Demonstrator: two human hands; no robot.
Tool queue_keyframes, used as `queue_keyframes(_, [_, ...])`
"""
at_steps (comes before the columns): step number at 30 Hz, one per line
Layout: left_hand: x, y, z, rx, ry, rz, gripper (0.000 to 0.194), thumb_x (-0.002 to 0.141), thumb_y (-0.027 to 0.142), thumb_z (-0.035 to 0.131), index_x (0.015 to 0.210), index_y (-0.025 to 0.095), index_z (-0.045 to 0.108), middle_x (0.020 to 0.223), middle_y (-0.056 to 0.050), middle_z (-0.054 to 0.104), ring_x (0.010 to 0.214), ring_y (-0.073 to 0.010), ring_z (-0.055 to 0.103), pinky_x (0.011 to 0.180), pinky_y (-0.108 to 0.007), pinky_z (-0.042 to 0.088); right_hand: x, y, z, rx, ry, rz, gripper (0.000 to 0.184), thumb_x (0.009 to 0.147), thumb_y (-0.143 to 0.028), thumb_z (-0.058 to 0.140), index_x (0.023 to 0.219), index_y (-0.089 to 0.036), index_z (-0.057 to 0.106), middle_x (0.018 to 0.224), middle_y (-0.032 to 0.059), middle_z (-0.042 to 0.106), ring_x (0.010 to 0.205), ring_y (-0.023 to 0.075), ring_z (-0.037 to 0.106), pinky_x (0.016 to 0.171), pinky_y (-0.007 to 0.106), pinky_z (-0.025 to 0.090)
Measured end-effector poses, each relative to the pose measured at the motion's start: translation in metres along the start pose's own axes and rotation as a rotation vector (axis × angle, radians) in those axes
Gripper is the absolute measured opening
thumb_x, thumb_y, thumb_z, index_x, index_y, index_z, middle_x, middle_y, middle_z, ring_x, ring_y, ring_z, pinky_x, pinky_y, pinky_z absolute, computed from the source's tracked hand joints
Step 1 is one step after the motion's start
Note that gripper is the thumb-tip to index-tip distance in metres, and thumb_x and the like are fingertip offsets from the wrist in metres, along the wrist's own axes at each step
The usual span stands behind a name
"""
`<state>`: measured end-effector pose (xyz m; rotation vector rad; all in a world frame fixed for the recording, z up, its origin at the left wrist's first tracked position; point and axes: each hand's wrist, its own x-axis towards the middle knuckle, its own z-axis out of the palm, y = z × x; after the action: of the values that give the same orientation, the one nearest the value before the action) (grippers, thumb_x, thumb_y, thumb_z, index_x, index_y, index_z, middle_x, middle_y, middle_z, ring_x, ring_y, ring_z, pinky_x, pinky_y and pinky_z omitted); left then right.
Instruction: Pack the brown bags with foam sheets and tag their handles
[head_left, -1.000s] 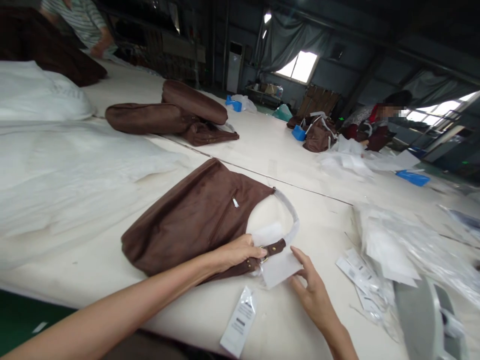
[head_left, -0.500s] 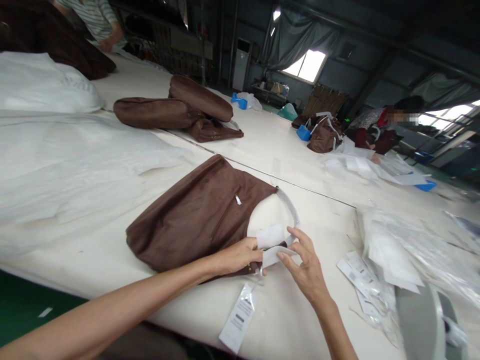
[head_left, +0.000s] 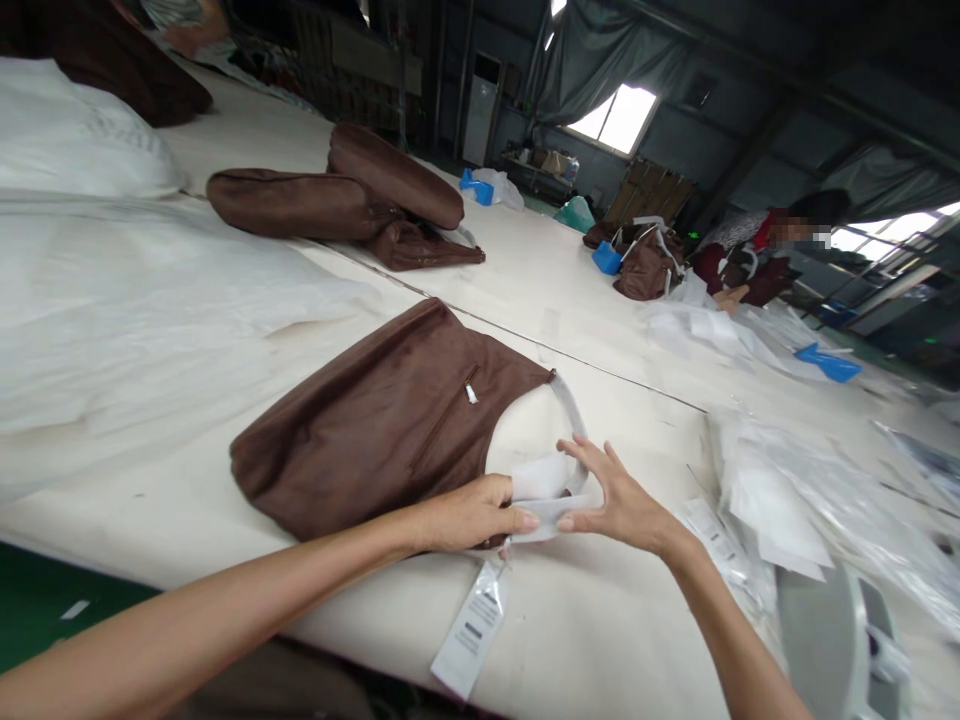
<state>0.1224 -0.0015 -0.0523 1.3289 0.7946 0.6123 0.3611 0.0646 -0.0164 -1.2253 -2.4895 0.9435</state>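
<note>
A brown handbag [head_left: 360, 430] lies flat on the table, its zip pocket facing up. Its shoulder strap [head_left: 574, 405] is wrapped in pale covering and curves toward me. At the strap's near end, my left hand [head_left: 476, 515] pinches a white wrapping sheet [head_left: 540, 478], thumb pressed on the folded strip. What metal or leather lies beneath is mostly hidden. My right hand [head_left: 619, 500] arches over the strap with fingers spread, its thumb tip touching the strip's right end. A printed hang tag [head_left: 472, 625] in clear plastic dangles below my left hand over the table edge.
More brown bags [head_left: 300, 205] lie across the table seam. Translucent plastic sheets [head_left: 150, 300] cover the left side. Plastic bags [head_left: 780, 490], tags [head_left: 712, 540] and a grey device [head_left: 825, 620] sit at right. A co-worker [head_left: 757, 250] handles bags farther back.
My left thumb has come down onto the white strip, which now lies folded flatter. My right fingers have spread apart, and that wrist has swung to the right. The view has shifted slightly.
</note>
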Motion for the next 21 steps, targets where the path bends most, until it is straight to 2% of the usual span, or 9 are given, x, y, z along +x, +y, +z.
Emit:
queue_keyframes(3, [-0.007, 0.007, -0.005, 0.042, -0.050, -0.001, 0.032, 0.087, 0.045, 0.060, 0.096, 0.015, 0.066, 0.075, 0.002, 0.055, 0.064, -0.0112, 0.047, 0.057, -0.020, 0.038, 0.014, -0.009, -0.016, 0.050, -0.235, -0.016, 0.084, 0.068, -0.058, 0.080, 0.139, -0.023, 0.050, 0.139, 0.0093, 0.056, 0.134, 0.0309, 0.046, 0.121, 0.057, -0.010])
queue_keyframes(4, [-0.008, 0.009, -0.006, 0.051, -0.052, -0.014, 0.032, 0.087, 0.045, 0.060, 0.095, 0.015, 0.066, 0.075, 0.002, 0.055, 0.064, -0.0113, 0.047, 0.057, -0.020, 0.038, 0.018, -0.012, -0.018, 0.094, -0.277, -0.027, 0.075, 0.069, -0.058, 0.080, 0.132, -0.024, 0.056, 0.127, 0.0063, 0.063, 0.123, 0.0286, 0.054, 0.121, 0.056, -0.007])
queue_keyframes(6, [-0.011, 0.010, -0.006, 0.047, -0.047, -0.044, 0.033, 0.085, 0.046, 0.062, 0.094, 0.015, 0.066, 0.075, 0.001, 0.055, 0.066, -0.0119, 0.047, 0.058, -0.020, 0.037, 0.022, -0.016, -0.019, 0.215, -0.305, -0.035, 0.057, 0.070, -0.057, 0.079, 0.113, -0.023, 0.065, 0.105, 0.0020, 0.068, 0.103, 0.0238, 0.061, 0.120, 0.054, 0.015])
queue_keyframes(8, [-0.013, 0.010, -0.005, 0.013, -0.035, -0.047, 0.033, 0.084, 0.046, 0.063, 0.094, 0.015, 0.066, 0.078, 0.001, 0.057, 0.067, -0.0123, 0.048, 0.059, -0.021, 0.038, 0.023, -0.019, -0.015, 0.365, -0.261, -0.013, 0.044, 0.071, -0.056, 0.079, 0.095, -0.021, 0.066, 0.090, 0.0007, 0.066, 0.088, 0.0200, 0.061, 0.100, 0.043, 0.043])
queue_keyframes(9, [-0.013, 0.010, -0.004, -0.012, -0.030, -0.050, 0.033, 0.083, 0.046, 0.064, 0.094, 0.015, 0.067, 0.078, 0.001, 0.058, 0.067, -0.0123, 0.048, 0.059, -0.021, 0.038, 0.023, -0.020, -0.011, 0.448, -0.223, 0.007, 0.040, 0.072, -0.055, 0.078, 0.088, -0.020, 0.064, 0.084, 0.0006, 0.065, 0.081, 0.0180, 0.060, 0.086, 0.037, 0.049])
queue_keyframes(11, [-0.013, 0.010, -0.002, -0.062, -0.027, -0.068, 0.034, 0.083, 0.047, 0.064, 0.093, 0.016, 0.067, 0.079, 0.000, 0.060, 0.064, -0.0119, 0.049, 0.059, -0.021, 0.039, 0.022, -0.021, -0.002, 0.593, -0.137, 0.041, 0.036, 0.076, -0.052, 0.076, 0.079, -0.019, 0.061, 0.075, 0.0004, 0.065, 0.070, 0.0149, 0.058, 0.065, 0.028, 0.047])
queue_keyframes(13, [-0.013, 0.008, -0.001, -0.101, -0.033, -0.104, 0.036, 0.083, 0.049, 0.064, 0.096, 0.016, 0.068, 0.082, -0.001, 0.063, 0.061, -0.0117, 0.051, 0.058, -0.022, 0.040, 0.020, -0.023, 0.009, 0.692, -0.045, 0.064, 0.037, 0.076, -0.051, 0.076, 0.075, -0.019, 0.059, 0.067, 0.0001, 0.065, 0.062, 0.0137, 0.058, 0.056, 0.025, 0.044])
queue_keyframes(18, [-0.009, 0.003, 0.001, -0.148, -0.058, -0.141, 0.039, 0.084, 0.050, 0.064, 0.103, 0.017, 0.066, 0.089, -0.004, 0.070, 0.056, -0.0114, 0.052, 0.053, -0.022, 0.040, 0.022, -0.026, 0.030, 0.777, 0.192, 0.148, 0.045, 0.068, -0.057, 0.080, 0.071, -0.019, 0.058, 0.055, -0.0014, 0.061, 0.047, 0.0132, 0.055, 0.046, 0.025, 0.044])
queue_keyframes(21, [-0.009, 0.002, 0.000, -0.156, -0.074, -0.140, 0.039, 0.083, 0.051, 0.065, 0.101, 0.016, 0.066, 0.087, -0.004, 0.071, 0.053, -0.0111, 0.051, 0.052, -0.023, 0.041, 0.022, -0.022, 0.024, 0.777, 0.137, 0.157, 0.043, 0.072, -0.056, 0.078, 0.077, -0.018, 0.059, 0.058, -0.0014, 0.062, 0.049, 0.0131, 0.056, 0.048, 0.025, 0.046])
